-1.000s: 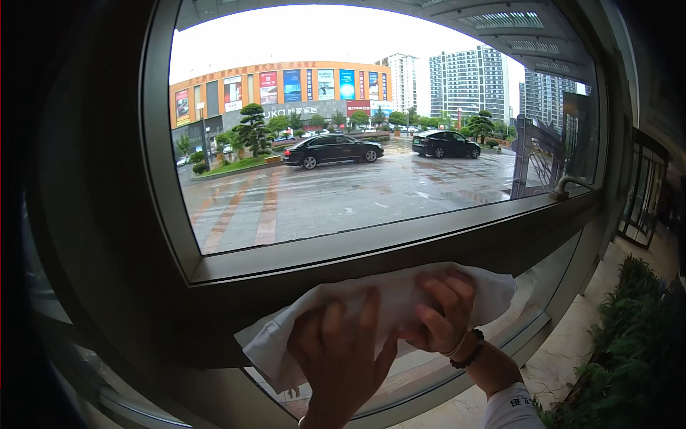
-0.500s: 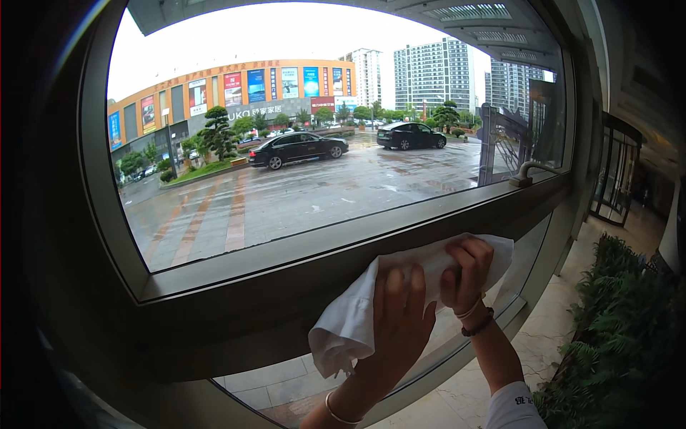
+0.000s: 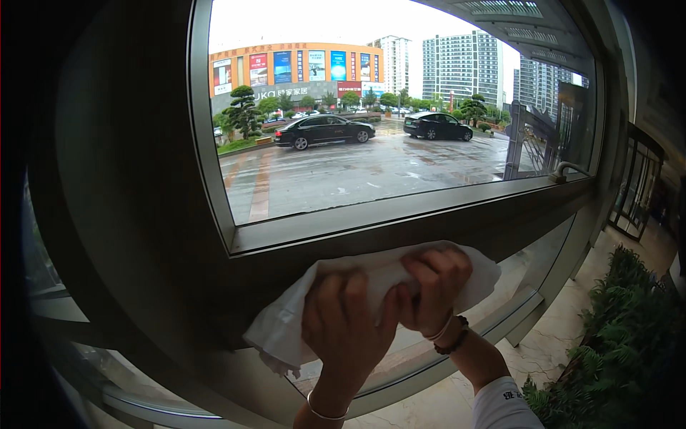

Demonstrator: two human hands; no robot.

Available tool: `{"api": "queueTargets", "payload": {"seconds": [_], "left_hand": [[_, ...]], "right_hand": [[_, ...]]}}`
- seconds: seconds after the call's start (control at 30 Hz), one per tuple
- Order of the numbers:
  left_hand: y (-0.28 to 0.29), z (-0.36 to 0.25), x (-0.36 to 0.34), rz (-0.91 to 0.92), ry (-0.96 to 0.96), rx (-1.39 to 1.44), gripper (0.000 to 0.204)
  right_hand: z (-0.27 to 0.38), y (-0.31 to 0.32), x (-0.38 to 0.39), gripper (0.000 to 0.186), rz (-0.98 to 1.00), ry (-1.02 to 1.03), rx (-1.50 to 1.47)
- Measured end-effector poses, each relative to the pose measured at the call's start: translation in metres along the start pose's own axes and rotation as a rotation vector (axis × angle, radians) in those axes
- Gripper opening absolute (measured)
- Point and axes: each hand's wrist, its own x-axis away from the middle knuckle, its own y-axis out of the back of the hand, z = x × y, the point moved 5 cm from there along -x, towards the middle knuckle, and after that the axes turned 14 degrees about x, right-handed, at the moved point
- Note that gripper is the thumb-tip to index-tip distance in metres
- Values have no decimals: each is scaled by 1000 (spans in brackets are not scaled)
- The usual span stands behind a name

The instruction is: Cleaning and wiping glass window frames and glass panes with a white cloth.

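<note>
Both my hands grip a white cloth, spread against the dark horizontal bar of a window frame. My left hand is on the cloth's left half, with bent fingers pressing it. Beside it, my right hand has its fingers curled into the upper right part, and the two thumbs are close together. The cloth bulges in folds between the hands, and its left corner hangs loose below the bar. Whatever lies behind the cloth is hidden.
Above the bar is a large window pane with a metal handle at its lower right. A lower pane sits beneath. Green plants stand at the right on the pale floor. Two dark cars are outside.
Both hands have slid left along the bar with the cloth, farther from the window handle. The view has turned left, showing more of the frame on that side.
</note>
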Motion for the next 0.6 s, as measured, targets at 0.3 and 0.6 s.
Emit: {"api": "queueTargets", "payload": {"seconds": [0.3,0.6], "left_hand": [[39,30,6,-79,39,-120,34],[-3,-8,2,-15,-74,-175,35]], "right_hand": [[50,2,-16,32,39,38,-81],[-16,6,-3,32,-11,81,-94]]}}
